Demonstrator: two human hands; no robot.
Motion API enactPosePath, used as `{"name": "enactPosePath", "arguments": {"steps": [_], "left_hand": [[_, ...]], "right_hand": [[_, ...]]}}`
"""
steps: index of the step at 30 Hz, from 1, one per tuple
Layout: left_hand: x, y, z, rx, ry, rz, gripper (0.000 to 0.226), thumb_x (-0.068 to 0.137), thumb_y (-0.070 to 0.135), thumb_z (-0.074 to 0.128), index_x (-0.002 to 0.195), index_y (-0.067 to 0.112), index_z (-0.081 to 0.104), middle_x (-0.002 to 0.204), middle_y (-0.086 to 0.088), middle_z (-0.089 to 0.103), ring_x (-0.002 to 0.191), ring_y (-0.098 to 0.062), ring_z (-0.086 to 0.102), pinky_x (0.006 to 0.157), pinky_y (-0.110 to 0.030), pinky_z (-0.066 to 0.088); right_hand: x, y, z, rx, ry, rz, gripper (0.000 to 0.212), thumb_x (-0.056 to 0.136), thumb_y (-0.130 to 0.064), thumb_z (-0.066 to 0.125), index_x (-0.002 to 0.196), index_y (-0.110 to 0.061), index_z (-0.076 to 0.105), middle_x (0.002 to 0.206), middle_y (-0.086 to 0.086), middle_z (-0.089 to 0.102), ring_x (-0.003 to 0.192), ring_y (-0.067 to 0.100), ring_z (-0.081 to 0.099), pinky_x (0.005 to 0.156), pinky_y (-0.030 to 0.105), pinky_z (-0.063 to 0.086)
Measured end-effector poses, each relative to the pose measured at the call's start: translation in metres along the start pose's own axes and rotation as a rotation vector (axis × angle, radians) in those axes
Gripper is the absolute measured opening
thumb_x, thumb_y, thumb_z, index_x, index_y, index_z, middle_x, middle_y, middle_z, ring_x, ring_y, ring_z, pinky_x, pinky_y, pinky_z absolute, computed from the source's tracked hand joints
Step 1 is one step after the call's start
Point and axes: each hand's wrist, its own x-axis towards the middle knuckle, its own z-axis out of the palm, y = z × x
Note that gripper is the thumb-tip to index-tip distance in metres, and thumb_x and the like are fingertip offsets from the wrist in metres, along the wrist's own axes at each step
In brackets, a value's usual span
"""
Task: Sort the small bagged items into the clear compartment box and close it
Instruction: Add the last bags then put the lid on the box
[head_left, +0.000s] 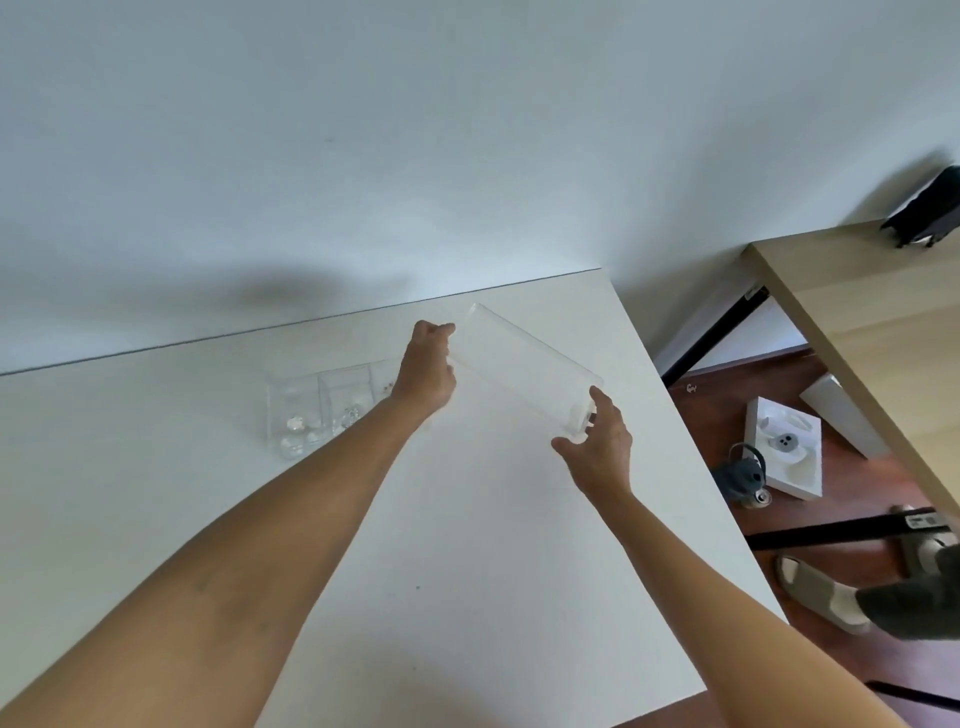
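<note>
Sitting toward 10 o'clock of the white counter (467, 545): the clear compartment box (332, 405), open-topped, with small bagged items (298, 428) already lying in at least its two left compartments, its right end hidden behind the left wrist. Running its long axis from about 9 o'clock to 3 o'clock, nearly parallel to the far counter edge, dividers crossing it. Curling the left hand (427, 366) round the near-left end of the clear lid (519, 366), thumb on top and fingers beneath, a closed grip on that edge as far as can be told. Tilting in the air just right of the box, the lid, its long axis running from roughly 10 o'clock down to 4 o'clock, far corner raised, flat face turned partly toward the camera. Cupping the right hand (600, 441) at the lid's right end near a small latch tab, fingers spread in a half-open grip; touching or just short of it, cannot tell. Judging the closing step to be in hand: swinging the lid leftward until its long axis matches the box's, levelling it, lowering it squarely over the rim, keeping both ends supported so the thin plastic is not twisting, then pressing the latch end down last. Checking that no bag is poking above a divider before seating.
</note>
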Motion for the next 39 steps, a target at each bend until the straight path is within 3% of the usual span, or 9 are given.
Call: {"name": "enactPosePath", "arguments": {"steps": [4,7,12,18,24,28,32,36,39], "left_hand": [[-0.006,-0.015,-0.045,-0.059,0.167,0.017,0.039,0.085,-0.009,0.055,0.123,-0.001,0.059,0.111,-0.022,0.056,0.096,-0.031,0.062,0.086,-0.018,0.041],[-0.014,-0.032,-0.083,-0.135,0.250,-0.009,0.029,0.085,-0.001,0.063,0.114,0.000,0.066,0.105,-0.022,0.063,0.092,-0.030,0.065,0.087,-0.019,0.043],[-0.033,-0.066,-0.130,-0.265,0.366,-0.100,0.018,0.088,0.018,0.065,0.099,0.005,0.071,0.098,-0.012,0.072,0.082,-0.016,0.062,0.080,-0.022,0.045],[-0.053,-0.116,-0.145,-0.348,0.384,-0.292,0.022,0.091,0.026,0.062,0.093,0.007,0.072,0.080,-0.013,0.071,0.078,-0.029,0.070,0.085,-0.041,0.057],[-0.063,-0.150,-0.129,-0.248,0.341,-0.449,0.029,0.089,0.019,0.060,0.073,-0.001,0.072,0.068,-0.016,0.070,0.065,-0.028,0.063,0.078,-0.036,0.056],[-0.063,-0.164,-0.118,-0.136,0.274,-0.506,0.027,0.092,0.019,0.055,0.066,0.012,0.055,0.070,-0.009,0.054,0.071,-0.022,0.048,0.071,-0.026,0.039],[-0.060,-0.168,-0.110,-0.090,0.248,-0.542,0.032,0.093,0.016,0.052,0.064,0.006,0.059,0.053,-0.011,0.047,0.066,-0.028,0.046,0.066,-0.025,0.033],[-0.057,-0.169,-0.107,-0.104,0.233,-0.565,0.032,0.094,0.016,0.051,0.079,-0.006,0.069,0.074,-0.024,0.069,0.080,-0.037,0.062,0.070,-0.027,0.040],[-0.056,-0.171,-0.106,-0.088,0.242,-0.574,0.033,0.094,0.016,0.052,0.077,-0.007,0.068,0.077,-0.025,0.069,0.084,-0.039,0.063,0.074,-0.032,0.047]], "right_hand": [[0.003,-0.037,0.006,0.027,0.137,-0.187,0.048,0.084,0.003,0.062,0.129,-0.006,0.050,0.119,0.016,0.058,0.099,0.025,0.057,0.088,0.027,0.042],[0.006,-0.067,0.013,0.088,0.168,-0.306,0.029,0.088,0.000,0.061,0.117,-0.003,0.060,0.107,0.017,0.063,0.086,0.024,0.059,0.083,0.024,0.043],[0.010,-0.110,0.041,0.145,0.090,-0.395,0.015,0.091,-0.013,0.061,0.104,-0.010,0.068,0.095,0.009,0.061,0.072,0.011,0.055,0.068,-0.002,0.037],[0.010,-0.133,0.086,0.149,-0.083,-0.253,0.025,0.088,-0.025,0.065,0.109,-0.011,0.065,0.080,0.005,0.067,0.079,0.022,0.063,0.078,0.030,0.050],[0.011,-0.131,0.117,0.039,-0.165,-0.161,0.020,0.084,-0.022,0.070,0.079,-0.003,0.065,0.074,0.016,0.069,0.082,0.036,0.066,0.081,0.043,0.055],[0.014,-0.130,0.129,-0.060,-0.180,-0.138,0.030,0.088,-0.014,0.064,0.067,0.008,0.063,0.062,0.023,0.063,0.067,0.037,0.061,0.074,0.040,0.054],[0.018,-0.130,0.135,-0.173,-0.168,-0.149,0.048,0.089,-0.008,0.058,0.044,-0.007,0.042,0.043,0.003,0.041,0.050,0.022,0.037,0.055,0.026,0.032],[0.020,-0.130,0.138,-0.202,-0.200,-0.134,0.034,0.090,-0.008,0.056,0.060,0.008,0.059,0.059,0.019,0.059,0.062,0.027,0.046,0.062,0.030,0.039],[0.022,-0.128,0.141,-0.257,-0.202,-0.155,0.043,0.090,-0.009,0.057,0.048,-0.004,0.048,0.045,0.004,0.043,0.058,0.027,0.041,0.062,0.026,0.032]]}}
